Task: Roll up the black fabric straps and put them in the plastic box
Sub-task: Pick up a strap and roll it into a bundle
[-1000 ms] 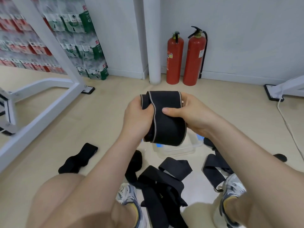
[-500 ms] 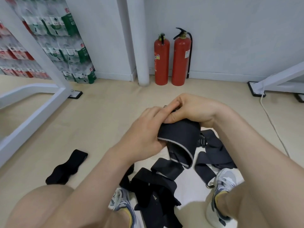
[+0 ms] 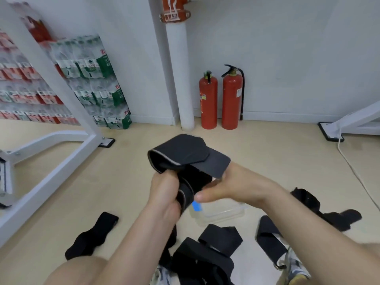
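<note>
Black fabric straps (image 3: 205, 262) lie loose on the floor round the plastic box (image 3: 224, 214): a heap on its near side, more to its right, one well off to its left. None of these is rolled, and you can make out no roll inside the clear box, so I judge most of the job is left. Just above the box you have the held strap (image 3: 185, 159), partly wound. Its coil shows an open end facing left, so its long axis seems to run across you, while the loose tail sticks out rightward. Your left hand (image 3: 164, 194) is curled round the wound part. Your right hand (image 3: 236, 185) keeps its thumb straight, its fingers hidden behind the tail, so whether it grips cannot be told. The box's blue clip (image 3: 197, 207) shows just under that thumb.
</note>
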Motion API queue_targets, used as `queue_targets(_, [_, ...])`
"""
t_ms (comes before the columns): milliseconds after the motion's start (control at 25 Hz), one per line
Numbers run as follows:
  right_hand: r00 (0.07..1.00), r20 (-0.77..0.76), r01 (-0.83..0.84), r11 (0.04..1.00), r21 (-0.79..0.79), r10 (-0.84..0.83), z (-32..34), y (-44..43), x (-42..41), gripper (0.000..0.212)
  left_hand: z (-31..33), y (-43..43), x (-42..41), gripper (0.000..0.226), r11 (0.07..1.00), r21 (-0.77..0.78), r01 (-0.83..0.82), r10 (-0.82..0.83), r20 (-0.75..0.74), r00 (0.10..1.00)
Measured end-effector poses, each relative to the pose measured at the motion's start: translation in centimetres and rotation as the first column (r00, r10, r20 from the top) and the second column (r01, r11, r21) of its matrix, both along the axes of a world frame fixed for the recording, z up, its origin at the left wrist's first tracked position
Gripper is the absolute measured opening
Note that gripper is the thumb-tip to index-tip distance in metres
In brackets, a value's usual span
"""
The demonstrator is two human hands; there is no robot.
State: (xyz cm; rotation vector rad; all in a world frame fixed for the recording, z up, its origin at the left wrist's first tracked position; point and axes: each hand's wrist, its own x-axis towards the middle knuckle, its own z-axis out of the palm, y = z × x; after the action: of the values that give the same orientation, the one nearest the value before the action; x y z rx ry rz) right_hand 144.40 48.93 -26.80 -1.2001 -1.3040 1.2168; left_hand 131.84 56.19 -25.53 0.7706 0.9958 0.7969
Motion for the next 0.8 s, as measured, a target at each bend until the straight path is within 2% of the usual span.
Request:
queue_targets(40, [0.978,0.197,0.061,0.997,0.041,-0.068,0.0,0.0,-0.5,0.051,-0.1,-0.3,0.0,0.021,0.999,-0.012,0.042,-0.043,-0.046,0.998])
queue_targets(80, [0.948,0.272,0.144,0.984,0.105,-0.168,0.0,0.3,-0.9,0.044,-0.1,-0.6,0.1,0.021,0.996,-0.021,0.086,-0.088,-0.094,0.992])
queue_targets(120, [0.928,0.239,0.248,0.953,0.175,-0.286,-0.1,0.6,-1.2,0.031,-0.1,-0.8,0.2,0.020,0.990,-0.016,0.138,-0.139,-0.149,0.979])
queue_targets(160, [0.902,0.138,0.383,0.906,0.181,-0.409,0.0,1.0,-1.3,0.016,-0.1,-0.8,0.1,0.019,0.978,0.009,0.207,-0.200,-0.216,0.956])
queue_targets(200, [0.853,0.014,0.517,0.847,0.121,-0.522,-0.2,1.4,-0.8,0.009,0.1,-0.7,-0.1,0.019,0.946,0.052,0.319,-0.289,-0.305,0.907])
queue_targets(280, [0.733,-0.152,0.662,0.747,-0.066,-0.663,0.0,1.8,1.0,0.015,0.7,-0.4,-0.9,0.031,0.791,0.151,0.593,-0.479,-0.450,0.754])
queue_targets(320, [0.696,-0.165,0.689,0.714,-0.123,-0.699,0.3,1.7,2.3,0.017,1.0,0.0,-1.3,0.038,0.725,0.209,0.656,-0.505,-0.487,0.713])
queue_targets(360, [0.677,-0.128,0.710,0.689,-0.146,-0.724,0.7,1.4,3.4,0.018,1.5,0.3,-1.6,0.040,0.701,0.276,0.657,-0.480,-0.500,0.721])
queue_targets(480, [0.682,0.101,0.732,0.675,-0.092,-0.725,1.5,0.1,6.1,0.016,2.4,2.3,-2.7,0.030,0.802,0.438,0.405,-0.249,-0.371,0.895])
queue_targets(560, [0.767,0.178,0.635,0.768,-0.079,-0.616,2.4,-0.9,6.3,0.022,2.4,3.4,-3.0,0.023,0.808,0.506,0.301,-0.192,-0.257,0.947])
queue_targets(680, [0.863,0.233,0.466,0.884,-0.027,-0.448,3.1,-1.5,5.7,0.023,2.6,3.1,-3.2,0.033,0.705,0.581,0.407,-0.316,-0.257,0.914])
queue_targets(800, [0.864,0.260,0.429,0.901,0.070,-0.432,3.5,-1.2,5.4,0.028,3.1,2.1,-3.4,0.045,0.631,0.529,0.568,-0.478,-0.311,0.821])
